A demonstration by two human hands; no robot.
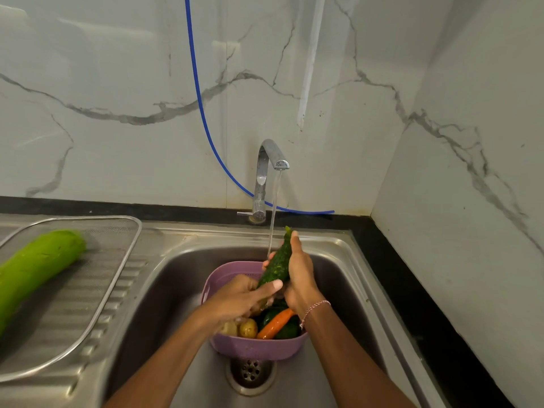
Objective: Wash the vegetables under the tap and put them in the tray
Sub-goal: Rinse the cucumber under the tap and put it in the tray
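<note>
Rinsing the cucumber (278, 260) under the tap (265, 172), both hands curl around it: right hand (300, 278) high, left hand (241, 295) low. It seems stiff, light and slippery when wet; better grip the middle.

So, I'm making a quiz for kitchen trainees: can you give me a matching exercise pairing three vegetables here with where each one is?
Things:
1. cucumber
2. long green gourd
3. carrot

Places:
A. in the purple basket standing in the sink
B. on the mesh tray beside the sink
C. held in the left hand and right hand by the running tap

Pairs: 1-C, 2-B, 3-A.
</note>
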